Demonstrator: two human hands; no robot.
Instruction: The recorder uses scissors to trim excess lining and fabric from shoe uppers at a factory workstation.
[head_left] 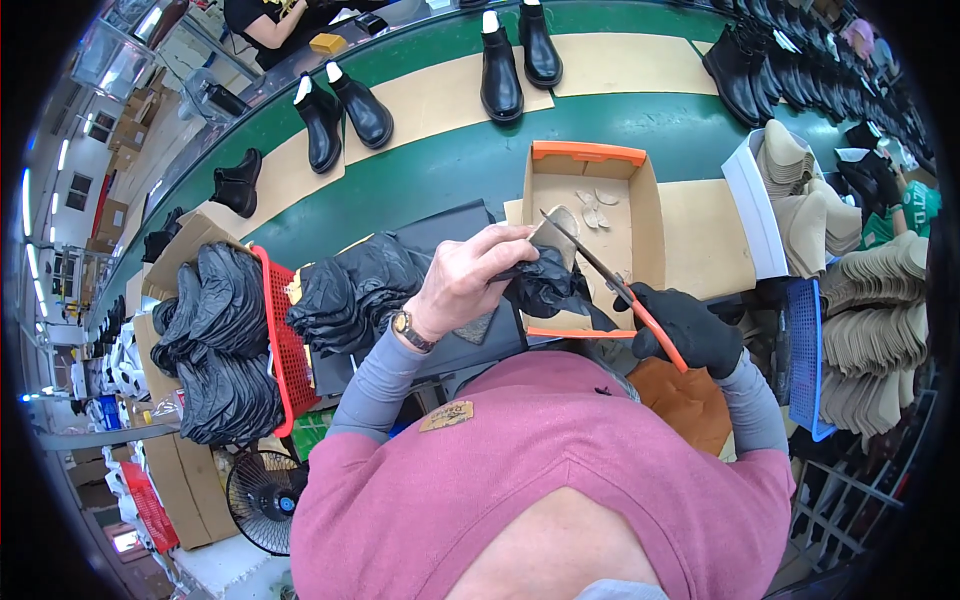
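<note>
My left hand (pixel 462 278), bare and with a watch at the wrist, pinches a beige insole (pixel 552 243) whose lower part is covered by crumpled black thin material (pixel 545 284). My right hand (pixel 692 326), in a black glove, grips orange-handled scissors (pixel 658 330). Their blades point up and left and meet the insole's edge; whether they cut into it I cannot tell. Beneath them is a cardboard box (pixel 648 225) with orange ends. Curved beige scraps (pixel 592 212) lie inside that box.
Black crumpled bundles (pixel 355 290) sit left of my hand, beside a red basket (pixel 282 340). At right are a white box (pixel 752 205) and a blue basket (pixel 803 350) by stacked insoles (pixel 870 330). Black boots (pixel 502 80) stand on the green conveyor (pixel 430 150). A co-worker's arm (pixel 275 28) shows far off.
</note>
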